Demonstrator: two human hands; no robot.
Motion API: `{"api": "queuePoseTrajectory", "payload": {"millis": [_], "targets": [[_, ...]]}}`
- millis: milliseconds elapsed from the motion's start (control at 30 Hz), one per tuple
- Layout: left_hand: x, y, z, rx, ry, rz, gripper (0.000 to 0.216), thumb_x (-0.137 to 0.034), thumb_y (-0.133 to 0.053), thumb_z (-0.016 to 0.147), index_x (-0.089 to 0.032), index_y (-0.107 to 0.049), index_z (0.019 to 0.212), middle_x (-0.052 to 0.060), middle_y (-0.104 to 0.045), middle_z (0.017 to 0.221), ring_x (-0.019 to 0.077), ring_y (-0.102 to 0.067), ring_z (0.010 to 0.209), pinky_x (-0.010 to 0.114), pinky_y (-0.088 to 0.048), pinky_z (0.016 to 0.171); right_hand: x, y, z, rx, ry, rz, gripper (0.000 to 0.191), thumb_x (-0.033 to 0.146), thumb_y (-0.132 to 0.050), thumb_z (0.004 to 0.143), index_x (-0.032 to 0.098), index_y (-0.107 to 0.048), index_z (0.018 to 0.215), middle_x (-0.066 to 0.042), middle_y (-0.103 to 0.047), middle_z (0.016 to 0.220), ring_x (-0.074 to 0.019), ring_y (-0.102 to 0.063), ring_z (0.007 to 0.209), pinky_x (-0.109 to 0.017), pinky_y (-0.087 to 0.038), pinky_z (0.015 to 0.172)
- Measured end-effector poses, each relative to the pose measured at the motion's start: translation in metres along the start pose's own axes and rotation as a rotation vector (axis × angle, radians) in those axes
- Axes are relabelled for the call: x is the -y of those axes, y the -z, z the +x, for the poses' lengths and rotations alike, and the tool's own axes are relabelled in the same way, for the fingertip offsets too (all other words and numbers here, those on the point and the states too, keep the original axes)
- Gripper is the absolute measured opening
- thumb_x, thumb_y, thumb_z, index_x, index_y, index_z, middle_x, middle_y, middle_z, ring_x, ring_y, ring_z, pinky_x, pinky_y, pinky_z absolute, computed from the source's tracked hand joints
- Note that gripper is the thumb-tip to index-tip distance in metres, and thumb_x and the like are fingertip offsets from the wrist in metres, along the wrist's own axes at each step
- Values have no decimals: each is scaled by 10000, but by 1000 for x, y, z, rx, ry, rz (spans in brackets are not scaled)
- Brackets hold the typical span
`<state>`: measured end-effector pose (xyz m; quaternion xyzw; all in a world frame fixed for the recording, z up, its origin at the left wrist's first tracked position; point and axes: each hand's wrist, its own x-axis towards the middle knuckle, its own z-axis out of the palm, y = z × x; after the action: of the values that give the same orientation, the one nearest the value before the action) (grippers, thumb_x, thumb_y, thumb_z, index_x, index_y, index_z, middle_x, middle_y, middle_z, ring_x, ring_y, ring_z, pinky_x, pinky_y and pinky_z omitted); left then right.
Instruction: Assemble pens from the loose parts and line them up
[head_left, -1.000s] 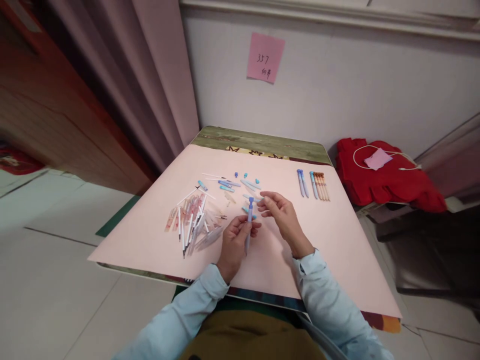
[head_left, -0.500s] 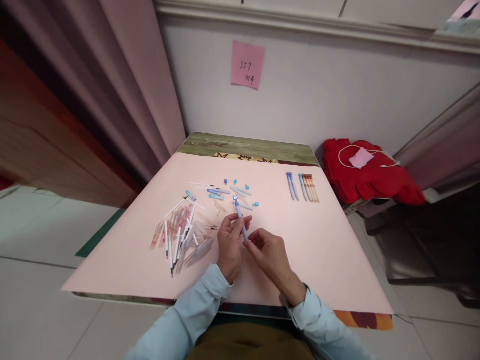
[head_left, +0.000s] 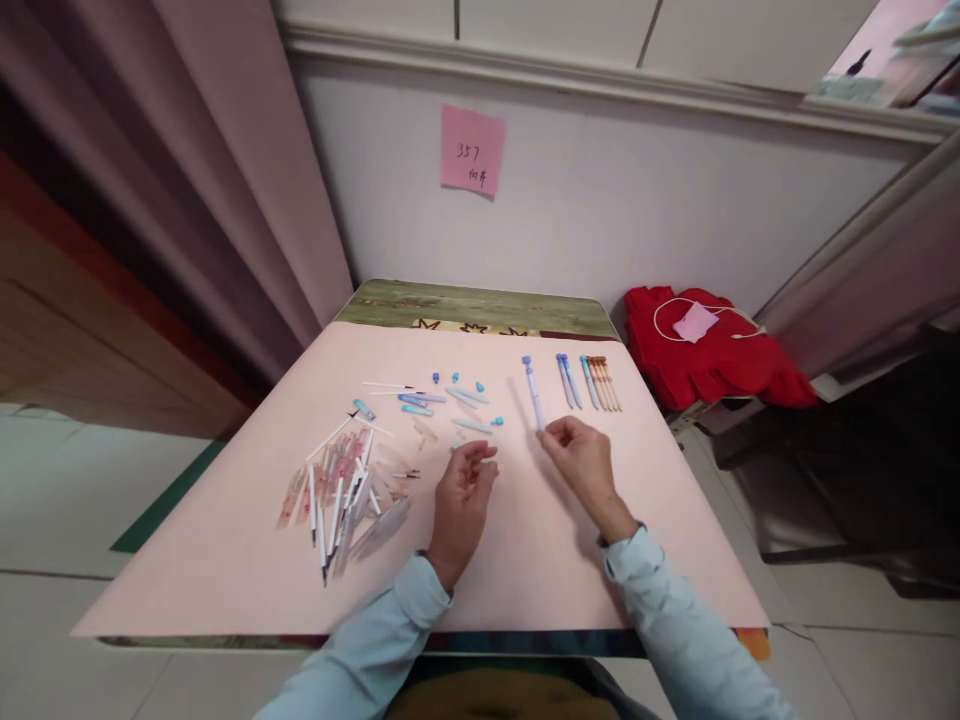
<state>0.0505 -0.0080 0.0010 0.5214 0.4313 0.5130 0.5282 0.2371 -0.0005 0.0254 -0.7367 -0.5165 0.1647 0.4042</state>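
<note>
The worktop point(head_left: 487, 305) in front of me carries a pale pink sheet point(head_left: 225, 560). On the person's left lies a loose heap of clear and pinkish barrels point(head_left: 337, 470) with white refills point(head_left: 322, 535) mixed through it.

The right hand point(head_left: 589, 465) is out over the sheet, fingers point(head_left: 559, 432) pinched narrow around the near end of a lilac-blue pen point(head_left: 534, 393). The left hand point(head_left: 459, 510) sits nearer the heap, its fingers half curled and parted, holding nothing I can make out. To the right of the held pen, two blue pens point(head_left: 568, 382) lie side by side, then a turquoise-topped pen point(head_left: 586, 375) beside some brown-topped pens point(head_left: 606, 385).

The held pen points its blue topper point(head_left: 526, 360) away from the person; I can't tell whether it touches the sheet. I'd judge it light, stiff and a bit slick, inclined to roll. Mid-barrel looks the steadiest hold; the end pinch lets the topper swing. I'd spare the topper any pull. Loose turquoise caps point(head_left: 480, 386) look small enough for fingertips only.
</note>
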Motion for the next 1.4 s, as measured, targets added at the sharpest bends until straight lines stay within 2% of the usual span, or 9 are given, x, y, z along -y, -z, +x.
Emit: {"api": "queuePoseTrajectory", "payload": {"millis": [100,200,333,500,833,1133,1300,1400], "targets": [[9,12,-12,46,-29,149,248,-339,-594,883,-201,-612,1088,86,-693,1079,171,-662,875,302,-527,792,-21,7,39,-61,-37,-227,165,354,-632,748,202,-685,713,-30,-709,681,-190,-640,647,-278,-428,645],[14,16,-16,58,-31,208,224,-331,-582,885,-201,-626,1063,75,-706,1015,162,-658,787,293,-536,740,-33,5,67,-46,-88,-373,168,316,-614,739,186,-720,740,-56,-723,714,-199,-646,683,-274,-405,632],[14,14,-12,62,-21,200,207,-351,-599,871,-205,-651,1008,69,-716,953,179,-668,801,285,-540,713,-38,-3,86,-27,-144,-450,202,284,-597,721,161,-750,769,-99,-729,740,-209,-649,699,-269,-382,593],[13,14,-10,74,-25,223,195,-354,-589,876,-203,-650,985,63,-714,911,184,-668,791,292,-541,706,-41,-7,97,10,-135,-495,204,249,-612,707,151,-768,794,-129,-740,765,-218,-662,722,-267,-406,624],[13,14,-10,86,7,208,184,-358,-600,868,-203,-658,949,56,-709,880,187,-661,793,285,-532,691,-44,-12,107,10,-147,-559,237,260,-616,721,140,-781,843,-164,-740,782,-257,-677,750,-296,-421,637],[15,14,-10,74,22,177,193,-367,-604,858,-205,-676,937,56,-703,870,189,-657,797,285,-525,695,-45,-12,107,-7,-119,-594,235,292,-626,737,140,-775,838,-162,-732,779,-255,-670,773,-299,-416,652],[16,14,-11,68,-13,206,181,-353,-593,868,-205,-673,937,47,-692,840,177,-639,747,281,-512,681,-35,-11,97,-49,-100,-584,258,385,-642,768,160,-761,806,-140,-735,775,-261,-657,749,-308,-393,625],[15,13,-12,67,-18,209,168,-339,-594,867,-204,-669,932,40,-686,834,172,-630,733,279,-501,678,-23,-17,82,-58,-18,-447,259,414,-644,791,177,-748,772,-96,-730,735,-227,-642,704,-296,-394,628]]}}
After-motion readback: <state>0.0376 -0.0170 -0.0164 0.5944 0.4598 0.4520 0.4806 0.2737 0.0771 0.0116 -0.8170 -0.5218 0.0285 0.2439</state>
